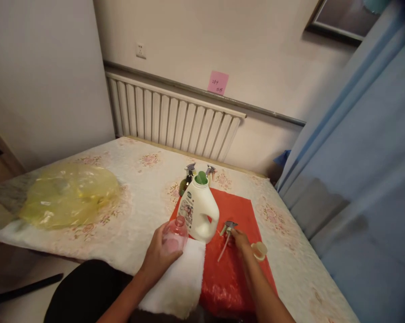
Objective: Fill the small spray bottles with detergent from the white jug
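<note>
Pink bottle [175,237]: see-through, its neck uncapped, just in front of the white jug [202,220], at the far end of a white towel [185,280].
Left hand [158,252]: wrapped around the bottle's body.
Spray head [229,226]: apart from the bottle, its thin tube slanting down before the red sheet [229,202].
Right hand [240,239]: pinching the spray head by its near side.
Jug's mouth: open at the top, with something green in it, perhaps a spout.
Pale cap [259,250]: beside the right wrist.
Spray bottles [184,186]: behind the jug, partly hidden.
Yellow bag [71,197]: well to the left, on the flowered cloth [150,177].
</note>
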### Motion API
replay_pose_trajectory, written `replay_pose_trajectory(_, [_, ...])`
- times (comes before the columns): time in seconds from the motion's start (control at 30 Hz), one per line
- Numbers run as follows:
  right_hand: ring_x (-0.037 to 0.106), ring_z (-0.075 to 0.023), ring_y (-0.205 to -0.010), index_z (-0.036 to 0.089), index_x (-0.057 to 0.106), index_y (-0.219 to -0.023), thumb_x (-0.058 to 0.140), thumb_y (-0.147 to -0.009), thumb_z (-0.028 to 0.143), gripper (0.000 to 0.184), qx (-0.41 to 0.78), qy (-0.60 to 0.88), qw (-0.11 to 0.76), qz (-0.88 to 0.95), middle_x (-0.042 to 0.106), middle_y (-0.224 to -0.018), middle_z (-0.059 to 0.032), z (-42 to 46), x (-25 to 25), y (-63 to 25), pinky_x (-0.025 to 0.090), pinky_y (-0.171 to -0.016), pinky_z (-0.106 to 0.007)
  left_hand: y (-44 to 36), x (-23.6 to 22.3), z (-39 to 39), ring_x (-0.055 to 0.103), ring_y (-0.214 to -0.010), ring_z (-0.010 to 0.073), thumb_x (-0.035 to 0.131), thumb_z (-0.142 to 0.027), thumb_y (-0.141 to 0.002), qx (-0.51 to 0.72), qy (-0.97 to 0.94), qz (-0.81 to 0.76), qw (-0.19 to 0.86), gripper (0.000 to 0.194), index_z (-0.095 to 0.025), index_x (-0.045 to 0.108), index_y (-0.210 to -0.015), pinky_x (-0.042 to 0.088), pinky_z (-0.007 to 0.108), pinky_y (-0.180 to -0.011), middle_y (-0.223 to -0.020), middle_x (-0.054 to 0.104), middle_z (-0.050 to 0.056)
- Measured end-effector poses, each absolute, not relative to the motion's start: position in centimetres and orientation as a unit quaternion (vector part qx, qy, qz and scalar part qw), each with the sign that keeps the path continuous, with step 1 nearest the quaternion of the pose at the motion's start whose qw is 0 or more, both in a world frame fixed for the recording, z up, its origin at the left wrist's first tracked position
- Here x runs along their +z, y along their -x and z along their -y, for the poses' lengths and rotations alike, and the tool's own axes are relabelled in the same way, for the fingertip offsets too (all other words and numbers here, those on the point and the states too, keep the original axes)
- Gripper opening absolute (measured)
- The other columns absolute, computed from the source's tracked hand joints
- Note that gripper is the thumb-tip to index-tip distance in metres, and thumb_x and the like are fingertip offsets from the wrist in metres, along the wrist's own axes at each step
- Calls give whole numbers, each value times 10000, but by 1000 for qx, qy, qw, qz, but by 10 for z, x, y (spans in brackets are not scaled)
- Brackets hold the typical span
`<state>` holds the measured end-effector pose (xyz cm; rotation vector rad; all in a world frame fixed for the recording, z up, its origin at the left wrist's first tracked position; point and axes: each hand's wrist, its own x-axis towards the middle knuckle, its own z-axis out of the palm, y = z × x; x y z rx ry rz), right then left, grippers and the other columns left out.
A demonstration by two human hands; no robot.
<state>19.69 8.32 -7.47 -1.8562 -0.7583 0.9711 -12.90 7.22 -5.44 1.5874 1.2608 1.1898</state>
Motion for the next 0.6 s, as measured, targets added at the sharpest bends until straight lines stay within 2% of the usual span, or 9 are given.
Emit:
replay_pose_trajectory(0.13, [657, -220, -783, 171, 650, -708, 605, -845, 279, 180, 270, 800, 404, 351, 676, -726, -24, -77, -73, -208, 502, -715, -333, 132, -51, -112, 497, -1303, 328, 752, -321, -649, 492, -582, -509, 399, 820, -198, 384, -1371, 434, 504, -1068, -1423, 472, 153])
replay_pose_trajectory(0.23, [668, -298, -804, 204, 651, -646, 622, -724, 312, 137, 194, 817, 393, 375, 682, -665, -46, -67, -70, -208, 479, -722, -371, 130, -54, -141, 543, -1248, 320, 800, -335, -617, 520, -566, -497, 403, 835, -215, 414, -1349, 454, 508, -1044, -1394, 503, 137])
replay_pose_trajectory(0.3, [671, -328, -828, 199, 675, -703, 632, -684, 351, 159, 157, 816, 395, 392, 708, -718, -76, -63, -67, -203, 483, -750, -404, 128, -60, -158, 559, -1225, 312, 812, -345, -611, 533, -562, -484, 407, 836, -208, 420, -1337, 477, 494, -1023, -1378, 512, 138])
replay_pose_trajectory(0.4, [679, -326, -904, 169, 693, -919, 619, -704, 434, 349, 122, 799, 411, 421, 740, -916, -123, -64, -57, -188, 505, -814, -422, 131, -74, -177, 548, -1243, 305, 808, -337, -618, 535, -565, -473, 413, 831, -204, 415, -1338, 482, 469, -1027, -1369, 516, 134])
replay_pose_trajectory(0.5, [689, -289, -988, 164, 629, -1139, 627, -752, 493, 508, 184, 726, 486, 450, 728, -1090, -133, -73, -42, -164, 540, -843, -390, 137, -86, -189, 566, -1224, 301, 805, -308, -617, 529, -563, -476, 420, 836, -209, 409, -1346, 498, 453, -1011, -1358, 527, 130])
replay_pose_trajectory(0.6, [676, -281, -1033, 182, 634, -1156, 713, -715, 447, 520, 273, 640, 544, 469, 722, -1139, -117, -85, -32, -137, 542, -849, -369, 143, -92, -196, 584, -1206, 298, 800, -298, -613, 532, -564, -475, 416, 830, -212, 419, -1346, 507, 446, -998, -1357, 541, 130])
